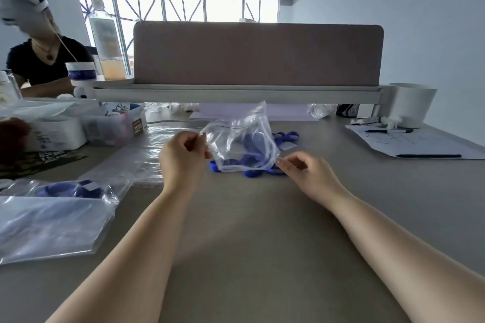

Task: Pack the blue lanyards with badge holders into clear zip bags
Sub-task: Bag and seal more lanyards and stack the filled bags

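My left hand [183,157] pinches one edge of the clear bag [236,136], which is held up off the table [262,231]. My right hand [308,173] curls at the bag's other corner, though I can't tell whether it grips the plastic. The blue lanyards [252,172] lie on the table just behind the bag, mostly blurred through it.

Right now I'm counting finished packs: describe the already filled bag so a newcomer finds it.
Start at the desk's left side. A flat stack of empty bags lies there; the filled bag sits just beyond it. Unlike those, it holds a coiled blue lanyard.
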The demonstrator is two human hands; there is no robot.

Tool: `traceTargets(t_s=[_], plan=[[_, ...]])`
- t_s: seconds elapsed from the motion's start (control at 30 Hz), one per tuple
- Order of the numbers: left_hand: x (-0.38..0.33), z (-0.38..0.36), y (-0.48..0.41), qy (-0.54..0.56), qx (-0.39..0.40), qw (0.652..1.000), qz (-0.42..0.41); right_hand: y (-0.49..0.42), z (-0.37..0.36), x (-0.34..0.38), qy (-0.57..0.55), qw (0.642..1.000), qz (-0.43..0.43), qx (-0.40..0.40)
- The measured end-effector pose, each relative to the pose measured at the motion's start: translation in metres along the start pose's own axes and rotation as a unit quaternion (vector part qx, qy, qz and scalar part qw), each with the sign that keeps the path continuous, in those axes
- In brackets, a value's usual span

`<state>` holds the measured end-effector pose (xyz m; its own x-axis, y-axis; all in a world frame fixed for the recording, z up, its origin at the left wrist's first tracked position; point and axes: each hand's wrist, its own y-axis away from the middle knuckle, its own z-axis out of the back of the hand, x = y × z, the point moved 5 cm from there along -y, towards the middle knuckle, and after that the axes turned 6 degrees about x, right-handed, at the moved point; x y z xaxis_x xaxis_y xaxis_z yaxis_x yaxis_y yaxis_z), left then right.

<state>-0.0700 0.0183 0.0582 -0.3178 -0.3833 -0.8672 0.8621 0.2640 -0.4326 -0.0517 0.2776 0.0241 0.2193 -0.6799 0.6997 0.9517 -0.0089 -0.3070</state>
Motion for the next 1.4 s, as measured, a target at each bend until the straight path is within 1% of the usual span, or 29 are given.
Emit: traceTargets(t_s=[0.07, 0.13, 0.2, 0.27, 0.33, 0.43, 0.5, 0.57, 0.63, 0.7, 0.77, 0.83, 0.9, 0.97, 1.07, 1.1, 1.17, 1.23, 1.3, 1.33, 1.4], plan=[[0.003, 0.008, -0.005, 0.031, -0.033, 0.999, 0.015, -0.005, 0.003, -0.007, 0.048, 0.999, -0.009, -0.004], [0.004, 0.012, -0.006, 0.044, -0.049, 0.998, 0.013, -0.009, 0.005, -0.014, 0.127, 0.991, -0.029, -0.002], [0.002, 0.01, -0.006, 0.033, -0.046, 0.998, -0.005, -0.013, 0.001, -0.015, 0.179, 0.983, -0.037, 0.028], [0.004, 0.003, -0.006, 0.032, -0.03, 0.999, -0.014, -0.015, -0.006, -0.013, 0.219, 0.973, -0.018, 0.069], [0.008, -0.004, -0.007, 0.029, -0.012, 0.999, -0.014, -0.015, -0.009, -0.009, 0.234, 0.969, 0.006, 0.08], [0.013, -0.008, -0.008, 0.021, -0.004, 1.0, -0.014, -0.012, -0.004, -0.006, 0.221, 0.974, 0.019, 0.053], [0.016, -0.008, -0.009, 0.027, -0.004, 1.0, -0.009, -0.009, 0.001, -0.009, 0.185, 0.981, 0.027, 0.043], [0.019, -0.008, -0.009, 0.032, -0.003, 0.999, -0.002, -0.007, 0.013, -0.012, 0.095, 0.995, 0.02, 0.013], [0.02, -0.008, -0.01, 0.022, 0.001, 1.0, 0.0, -0.003, 0.03, -0.015, -0.01, 0.999, 0.001, -0.037], [0.018, -0.009, -0.008, -0.015, 0.005, 1.0, -0.009, 0.0, 0.046, -0.019, -0.079, 0.992, -0.011, -0.093], [0.013, -0.01, -0.005, -0.067, 0.004, 0.997, -0.035, 0.003, 0.056, -0.024, -0.091, 0.988, -0.022, -0.121], [0.006, -0.011, 0.001, -0.122, -0.002, 0.99, -0.067, 0.003, 0.059, -0.031, -0.074, 0.989, -0.043, -0.125], [-0.002, -0.014, 0.009, -0.145, 0.003, 0.984, -0.103, 0.002, 0.062, -0.037, -0.044, 0.989, -0.056, -0.13], [-0.009, -0.025, 0.016, -0.145, 0.041, 0.978, -0.142, 0.002, 0.064, -0.037, -0.039, 0.988, -0.057, -0.139], [-0.014, -0.048, 0.028, -0.159, 0.129, 0.959, -0.196, 0.004, 0.066, -0.028, -0.073, 0.985, -0.046, -0.15], [-0.015, -0.056, 0.032, -0.163, 0.155, 0.952, -0.21, 0.005, 0.066, -0.021, -0.088, 0.985, -0.03, -0.146], [-0.018, -0.068, 0.04, -0.157, 0.195, 0.94, -0.231, 0.008, 0.063, -0.001, -0.126, 0.986, 0.016, -0.111], [-0.024, -0.078, 0.047, -0.145, 0.228, 0.929, -0.254, 0.013, 0.054, 0.022, -0.174, 0.982, 0.062, -0.043], [-0.029, -0.087, 0.055, -0.138, 0.271, 0.914, -0.268, 0.018, 0.04, 0.039, -0.22, 0.97, 0.095, 0.03], [-0.03, -0.092, 0.058, -0.141, 0.294, 0.906, -0.268, 0.02, 0.034, 0.045, -0.232, 0.965, 0.105, 0.056], [-0.026, -0.099, 0.061, -0.154, 0.319, 0.896, -0.266, 0.022, 0.026, 0.049, -0.25, 0.958, 0.111, 0.082]])
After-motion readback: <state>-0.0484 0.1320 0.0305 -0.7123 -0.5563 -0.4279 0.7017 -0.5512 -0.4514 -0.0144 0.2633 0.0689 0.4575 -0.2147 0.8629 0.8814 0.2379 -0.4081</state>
